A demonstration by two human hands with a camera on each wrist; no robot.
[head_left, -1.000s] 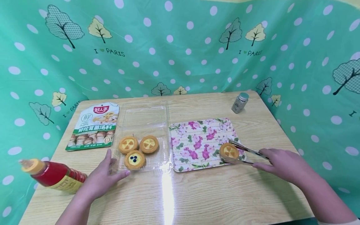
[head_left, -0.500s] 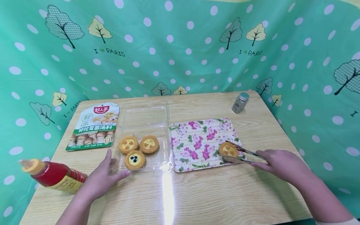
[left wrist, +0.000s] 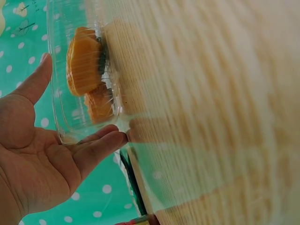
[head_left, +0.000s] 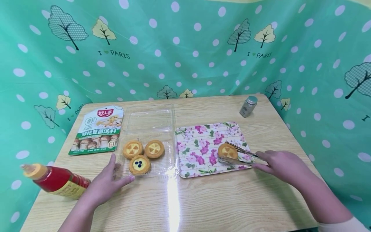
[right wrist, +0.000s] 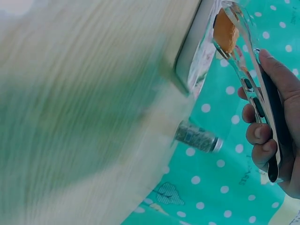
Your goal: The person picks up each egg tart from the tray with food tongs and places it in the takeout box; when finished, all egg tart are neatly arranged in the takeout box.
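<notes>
My right hand (head_left: 282, 166) grips metal tongs (right wrist: 271, 112), fingers curled round the handles. Between the tongs' arms sits an egg tart (head_left: 227, 151) with a cross-marked top, over the right part of a pink-flowered tray (head_left: 192, 145); whether it touches the tray I cannot tell. My left hand (head_left: 105, 185) is spread at the front left corner of a clear plastic clamshell box (head_left: 166, 162), thumb and fingers straight against its edges. Inside the box are two cross-topped tarts (head_left: 133, 149) (head_left: 154, 149) and one tart with dark berries (head_left: 139, 164).
A red squeeze bottle (head_left: 62, 180) with a yellow cap is beside my left forearm. Behind it lies a soup seasoning packet (head_left: 97, 130). The box's raised lid (head_left: 149, 119) lies back. A small spice jar (head_left: 248, 106) stands at the back right of the wooden table (head_left: 220, 203).
My right hand and the tongs have moved left across the tray, and the tart between them has shifted left too. My left hand stays at the box's corner.
</notes>
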